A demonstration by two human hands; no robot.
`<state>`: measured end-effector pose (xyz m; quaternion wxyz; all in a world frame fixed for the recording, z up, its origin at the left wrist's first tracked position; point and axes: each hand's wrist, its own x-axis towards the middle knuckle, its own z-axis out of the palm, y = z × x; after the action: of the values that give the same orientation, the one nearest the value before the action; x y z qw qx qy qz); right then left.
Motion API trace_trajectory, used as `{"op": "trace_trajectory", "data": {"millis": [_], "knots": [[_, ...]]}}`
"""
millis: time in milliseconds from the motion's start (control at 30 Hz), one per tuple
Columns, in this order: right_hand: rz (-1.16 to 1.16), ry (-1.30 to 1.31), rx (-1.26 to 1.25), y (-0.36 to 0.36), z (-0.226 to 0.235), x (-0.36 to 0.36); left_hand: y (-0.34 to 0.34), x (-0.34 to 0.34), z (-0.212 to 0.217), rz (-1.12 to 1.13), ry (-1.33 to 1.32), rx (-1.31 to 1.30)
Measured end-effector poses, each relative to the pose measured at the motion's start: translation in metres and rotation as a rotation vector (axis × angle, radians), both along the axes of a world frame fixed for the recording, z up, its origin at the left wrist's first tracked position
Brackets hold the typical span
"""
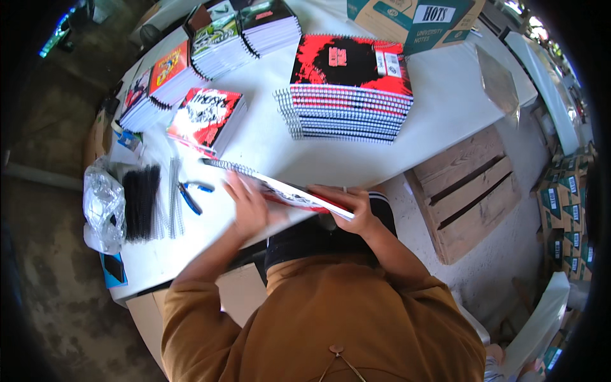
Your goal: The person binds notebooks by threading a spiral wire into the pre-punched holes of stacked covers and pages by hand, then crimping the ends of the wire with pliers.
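Both hands [249, 207] [351, 207] hold a spiral notebook [280, 189] over the white table [439, 108]

A tan-and-teal carton [414, 19] stands at the table's [445, 95] far edge.

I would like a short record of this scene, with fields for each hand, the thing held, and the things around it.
left hand: blurred, on the spiral notebook
right hand: grips the notebook's near end
spiral notebook: tilted, at the white table's near edge
white table: long, holds all stacks
tall stack: red and black spiral notebooks, beyond the hands
black wire bundle: left of the hands
blue-handled pliers: beside the bundle
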<state>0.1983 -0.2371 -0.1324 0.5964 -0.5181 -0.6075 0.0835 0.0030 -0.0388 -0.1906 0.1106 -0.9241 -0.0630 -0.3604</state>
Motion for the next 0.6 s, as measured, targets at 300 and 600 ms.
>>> {"op": "trace_trajectory", "data": {"millis": [300,600], "knots": [[0.033,-0.023,0.06,0.004,0.014,-0.004,-0.024,0.008,0.073,-0.094,-0.182,0.081],[-0.01,-0.081,0.066,0.004,0.014,-0.01,-0.041,0.003,0.025,-0.231,0.007,-0.142]]}}
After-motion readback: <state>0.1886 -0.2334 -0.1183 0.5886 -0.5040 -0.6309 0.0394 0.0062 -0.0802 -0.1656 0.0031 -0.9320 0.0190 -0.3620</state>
